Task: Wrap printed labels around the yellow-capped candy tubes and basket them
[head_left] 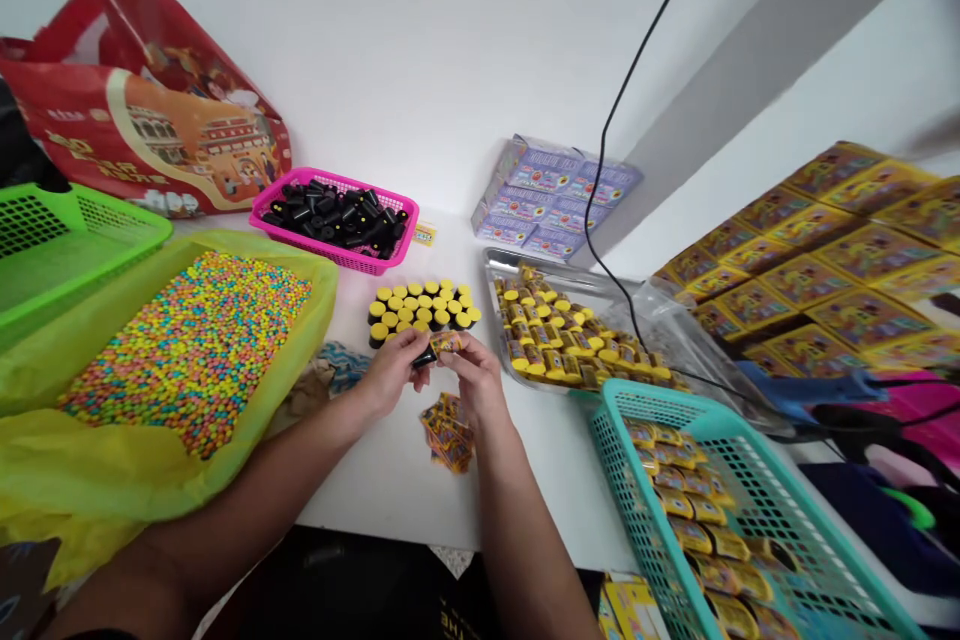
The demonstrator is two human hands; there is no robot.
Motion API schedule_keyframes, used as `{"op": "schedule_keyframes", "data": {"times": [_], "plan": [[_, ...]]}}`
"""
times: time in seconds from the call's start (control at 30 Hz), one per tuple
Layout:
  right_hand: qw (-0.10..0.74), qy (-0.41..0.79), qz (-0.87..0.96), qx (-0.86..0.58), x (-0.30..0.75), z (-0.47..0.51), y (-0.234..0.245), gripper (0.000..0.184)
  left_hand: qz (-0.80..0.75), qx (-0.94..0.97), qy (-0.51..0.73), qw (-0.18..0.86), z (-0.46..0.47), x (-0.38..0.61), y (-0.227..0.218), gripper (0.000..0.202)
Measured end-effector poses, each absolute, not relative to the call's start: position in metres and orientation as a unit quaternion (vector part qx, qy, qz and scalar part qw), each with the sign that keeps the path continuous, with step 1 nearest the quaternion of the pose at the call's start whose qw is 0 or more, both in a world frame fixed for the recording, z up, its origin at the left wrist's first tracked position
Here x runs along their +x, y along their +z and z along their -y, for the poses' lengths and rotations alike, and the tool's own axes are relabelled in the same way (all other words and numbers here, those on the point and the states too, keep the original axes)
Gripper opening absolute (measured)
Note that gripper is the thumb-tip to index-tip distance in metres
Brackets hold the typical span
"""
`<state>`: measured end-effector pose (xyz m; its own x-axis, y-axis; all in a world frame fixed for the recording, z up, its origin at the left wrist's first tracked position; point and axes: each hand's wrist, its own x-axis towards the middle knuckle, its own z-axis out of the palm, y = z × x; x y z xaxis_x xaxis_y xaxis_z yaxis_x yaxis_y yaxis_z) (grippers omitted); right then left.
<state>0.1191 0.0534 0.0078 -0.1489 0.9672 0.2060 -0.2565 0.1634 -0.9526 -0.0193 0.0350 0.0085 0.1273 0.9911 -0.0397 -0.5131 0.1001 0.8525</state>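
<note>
Black tube (424, 357): held level above the bench (390, 480), one end inside a printed yellow wrapper (448, 343), apparently positioned so both hands can steady the joint.
Left hand (388, 372): clamped on the tube.
Right hand (476, 380): clamped on the wrapper, pinching it against the tube.
Loose wrappers (448, 432): heaped just below the hands, seemingly within easy reach.
Yellow-capped tubes (420, 310): standing upright in a cluster just beyond the hands.
Steel tray (491, 265): carries wrapped tubes (570, 345) to the right.

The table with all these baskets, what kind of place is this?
Probably a small packing workshop: tiny colorful candies, black tubes in a pink basket, and wrapped tubes in a teal basket.
</note>
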Motion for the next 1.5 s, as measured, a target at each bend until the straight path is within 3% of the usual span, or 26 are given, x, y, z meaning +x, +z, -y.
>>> {"op": "schedule_keyframes", "data": {"times": [0.3, 0.5, 0.7, 1.03, 1.2, 1.27, 1.5], "plan": [[0.540, 0.619, 0.454, -0.346, 0.124, -0.053, 0.010, 0.015, -0.348, 0.415, 0.517, 0.663, -0.028, -0.020, 0.018, 0.035], [0.528, 0.652, 0.418, -0.349, 0.129, -0.055, 0.013, 0.019, -0.397, 0.526, 0.490, 0.570, -0.027, -0.020, 0.018, 0.033], [0.516, 0.640, 0.430, -0.373, 0.125, -0.051, 0.013, 0.018, -0.465, 0.589, 0.535, 0.388, -0.027, -0.023, 0.011, 0.020], [0.509, 0.636, 0.455, -0.360, 0.125, -0.051, 0.011, 0.019, -0.502, 0.636, 0.480, 0.337, -0.023, -0.022, 0.009, 0.016], [0.533, 0.645, 0.406, -0.368, 0.125, -0.053, 0.009, 0.034, -0.532, 0.576, 0.512, 0.351, -0.023, -0.021, 0.014, 0.026], [0.521, 0.656, 0.404, -0.367, 0.124, -0.053, 0.008, 0.029, -0.518, 0.554, 0.537, 0.369, -0.023, -0.020, 0.015, 0.029], [0.475, 0.676, 0.459, -0.328, 0.113, -0.046, 0.003, 0.028, -0.413, 0.462, 0.529, 0.579, -0.023, -0.015, 0.010, 0.044]]}}
